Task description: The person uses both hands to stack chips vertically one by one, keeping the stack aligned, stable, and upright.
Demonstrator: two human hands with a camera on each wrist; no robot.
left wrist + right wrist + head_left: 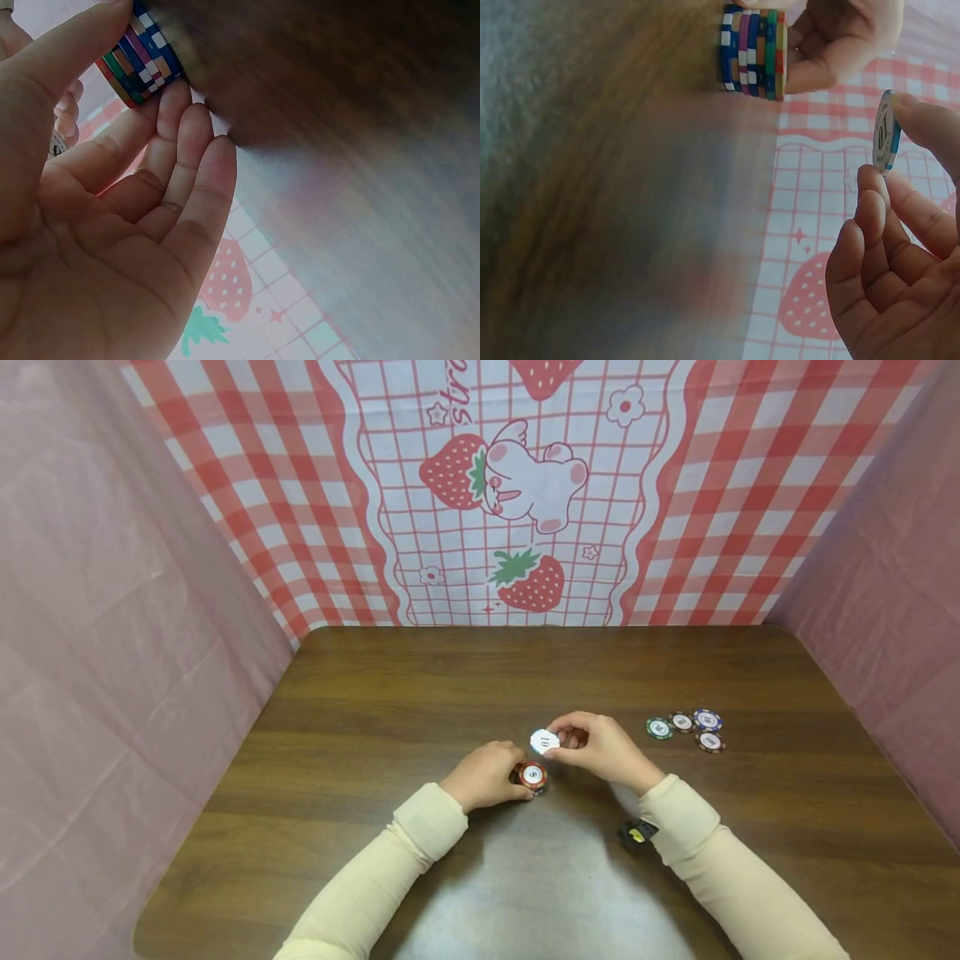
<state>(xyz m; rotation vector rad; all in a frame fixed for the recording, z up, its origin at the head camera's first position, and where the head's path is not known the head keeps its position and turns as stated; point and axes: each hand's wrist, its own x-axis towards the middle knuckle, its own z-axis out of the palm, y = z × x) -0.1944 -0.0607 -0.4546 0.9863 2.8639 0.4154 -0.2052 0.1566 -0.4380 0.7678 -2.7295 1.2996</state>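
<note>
White chip (544, 742): over the table (360, 693), pinched at its rim by the right hand (600, 747), just far of the stack (533, 775), apart from it. Stack, red-topped: gripped by its sides in the left hand (486, 774). Loose chips (681, 722), four: farther right. Handling advised: light pinch, chip level, stack steadied unsqueezed.

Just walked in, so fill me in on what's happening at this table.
A person is handling poker chips with both hands. The left hand steadies a stack of chips on the wooden table, gripping its sides; the top chip is red-rimmed and marked 5. The right hand pinches a white-faced chip marked 10 close by, apart from the stack. Four loose chips lie together to the right: one green, one blue and two dark.
</note>
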